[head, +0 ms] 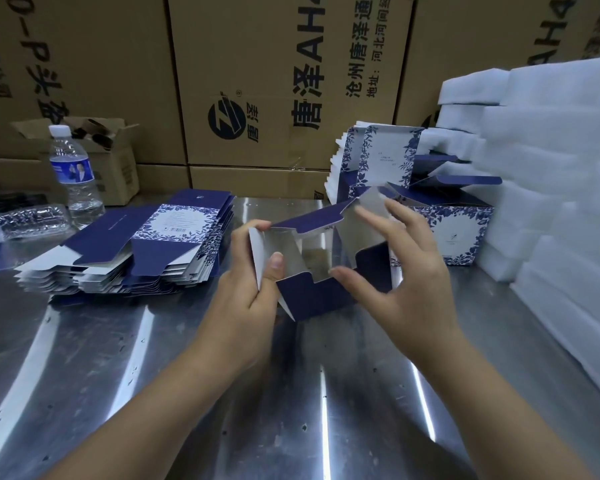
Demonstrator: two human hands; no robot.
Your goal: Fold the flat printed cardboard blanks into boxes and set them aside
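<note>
Printed cardboard blank (326,296), opened into a square tube just above the steel table (187,375), is mid-fold. The left hand (246,306) pinches its left flap, and the right hand (406,271) touches the near wall and far flap with fingers spread. Its mouth faces up, long axis roughly upright, flaps untucked. Farther back, a stack of flat blanks (146,251) waits at left and one finished box (451,233) stands at right, so most work likely remains.

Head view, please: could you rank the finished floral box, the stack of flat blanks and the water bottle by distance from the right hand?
1. finished floral box, just behind the right hand.
2. stack of flat blanks, across on the left.
3. water bottle, far left rear.
</note>
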